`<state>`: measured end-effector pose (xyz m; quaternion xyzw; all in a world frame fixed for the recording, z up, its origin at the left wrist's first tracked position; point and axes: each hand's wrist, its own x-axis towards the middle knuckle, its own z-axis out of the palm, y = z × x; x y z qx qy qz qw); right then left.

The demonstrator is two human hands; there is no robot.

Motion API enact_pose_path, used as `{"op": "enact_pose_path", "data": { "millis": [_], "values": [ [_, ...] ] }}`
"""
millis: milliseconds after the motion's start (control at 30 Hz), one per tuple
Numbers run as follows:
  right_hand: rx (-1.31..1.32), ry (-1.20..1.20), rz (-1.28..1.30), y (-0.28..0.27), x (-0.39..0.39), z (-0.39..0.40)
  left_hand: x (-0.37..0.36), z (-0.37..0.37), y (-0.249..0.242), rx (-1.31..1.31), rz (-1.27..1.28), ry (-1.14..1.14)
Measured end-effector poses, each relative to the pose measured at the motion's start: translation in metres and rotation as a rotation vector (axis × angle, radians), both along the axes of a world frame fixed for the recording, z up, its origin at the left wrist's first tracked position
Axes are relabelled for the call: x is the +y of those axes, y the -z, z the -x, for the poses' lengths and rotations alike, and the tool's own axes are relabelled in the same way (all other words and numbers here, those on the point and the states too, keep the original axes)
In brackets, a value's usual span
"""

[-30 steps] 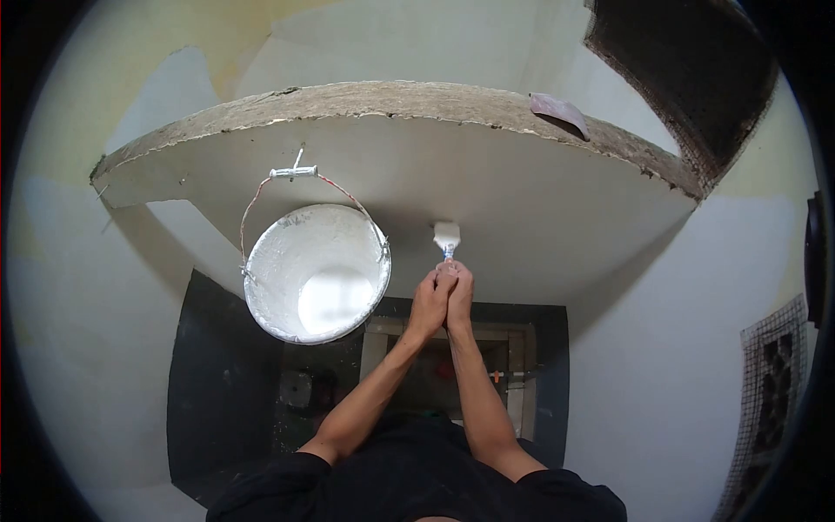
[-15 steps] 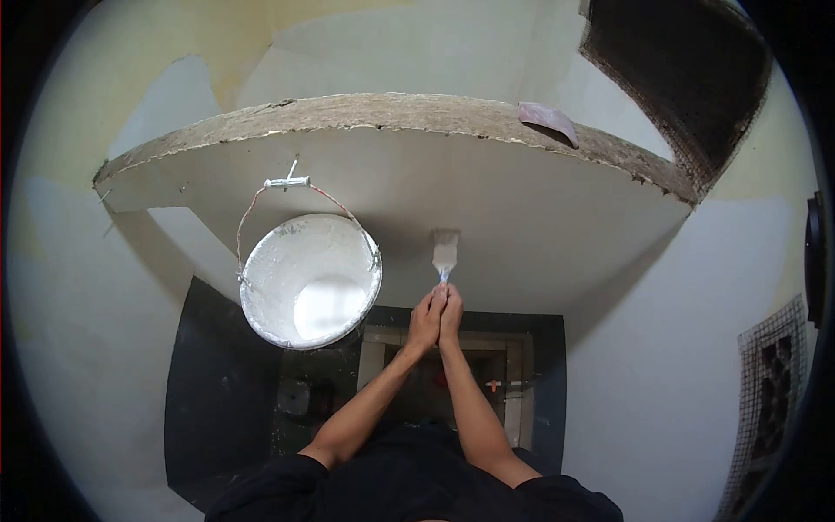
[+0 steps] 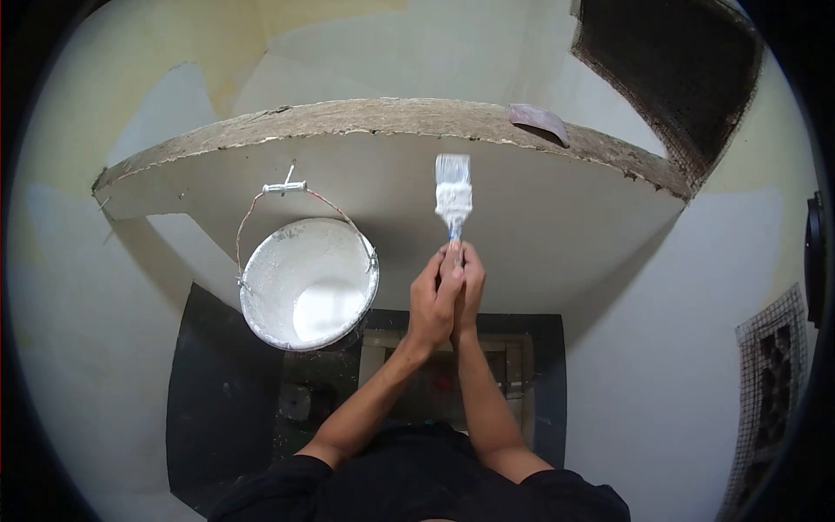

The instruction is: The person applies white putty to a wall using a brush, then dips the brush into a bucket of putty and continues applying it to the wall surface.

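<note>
Both hands clasp the handle of a paintbrush whose white-loaded bristles lie flat against the white underside of a concrete slab. My left hand wraps the handle from the left, and my right hand presses against it from the right. A bucket holding white paint hangs by its wire handle from a hook in the slab, just left of my hands.
A scraper-like flat piece rests on the slab's rough top edge at the right. A dark meshed opening sits at the upper right. White walls close in on both sides, with a dark doorway below.
The brush has swept upward across the slab, its bristles now spread and higher. Both hands rose with it. The bucket hangs where it was.
</note>
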<state>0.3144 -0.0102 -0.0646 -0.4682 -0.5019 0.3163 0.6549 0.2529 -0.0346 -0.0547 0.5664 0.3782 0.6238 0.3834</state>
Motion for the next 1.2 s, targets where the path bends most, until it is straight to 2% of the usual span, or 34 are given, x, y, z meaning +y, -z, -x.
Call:
{"op": "enact_pose_path", "data": {
  "millis": [67, 233, 333, 433, 533, 567, 667, 800, 933, 1067, 1200],
  "values": [
    [0.096, -0.041, 0.035, -0.008, 0.016, 0.003, 0.012, 0.003, -0.009, 0.009, 0.020, 0.016],
    [0.136, -0.157, 0.111, 0.034, 0.013, 0.000, 0.003, 0.020, 0.003, 0.169, 0.293, 0.052],
    [-0.163, -0.076, 0.098, 0.008, -0.027, 0.004, -0.030, 0.042, -0.026, 0.393, 0.305, 0.123],
    [-0.352, -0.197, 0.118, -0.055, -0.055, 0.014, -0.050, 0.081, -0.076, 0.608, 0.437, 0.238],
    [-0.534, -0.293, 0.052, -0.085, -0.060, 0.032, -0.060, 0.126, -0.096, 0.638, 0.456, 0.286],
    [-0.559, -0.340, 0.023, -0.085, -0.057, 0.041, -0.061, 0.140, -0.090, 0.613, 0.382, 0.221],
    [-0.751, -0.414, -0.006, -0.069, -0.043, 0.080, -0.058, 0.181, -0.077, 0.535, 0.405, 0.159],
    [-0.920, -0.450, 0.063, -0.056, -0.030, 0.133, -0.051, 0.230, -0.068, 0.725, 0.525, 0.013],
    [-1.049, -0.479, 0.086, -0.032, -0.011, 0.168, -0.041, 0.263, -0.053, 0.814, 0.334, -0.059],
    [-1.271, -0.485, 0.204, -0.036, -0.004, 0.191, -0.032, 0.275, -0.045, 0.825, 0.287, -0.034],
    [-1.337, -0.449, 0.188, -0.017, 0.003, 0.200, -0.021, 0.278, -0.041, 0.956, 0.307, -0.013]
  ]
}}
